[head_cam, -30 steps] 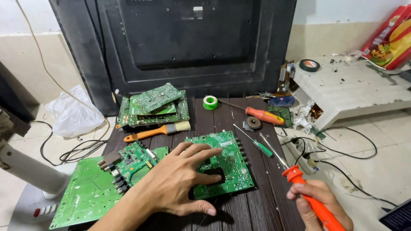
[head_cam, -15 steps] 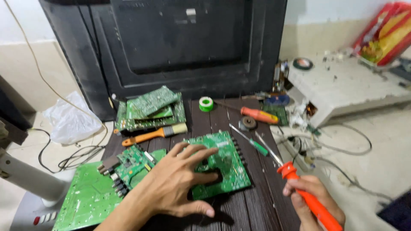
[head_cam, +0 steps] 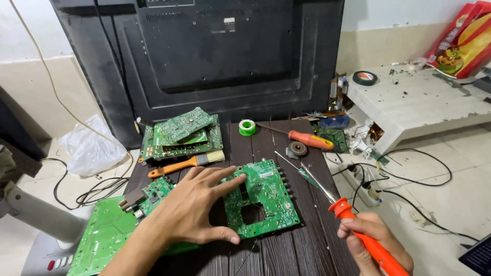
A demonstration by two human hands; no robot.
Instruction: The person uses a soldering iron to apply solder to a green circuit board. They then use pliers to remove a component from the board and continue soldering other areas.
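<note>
My left hand [head_cam: 192, 208] lies flat on the dark wooden table [head_cam: 286, 250], fingers spread, fingertips and thumb pressing the left edge of a green circuit board [head_cam: 263, 197] with a square hole in it. My right hand [head_cam: 376, 240] at the lower right grips the orange handle of a soldering iron [head_cam: 353, 220]; its metal tip points up-left, just off the board's right edge and above the table.
A stack of green boards [head_cam: 181, 134], an orange-handled brush [head_cam: 184, 163], a green tape roll [head_cam: 247, 127], an orange screwdriver [head_cam: 307, 139] and a larger green board [head_cam: 105, 235] lie around. A black television back [head_cam: 215, 56] stands behind. Cables and a power strip [head_cam: 358, 179] cover the floor at right.
My left hand has slid left off the middle of the board, uncovering its square hole. The soldering iron stays near the board's right edge.
</note>
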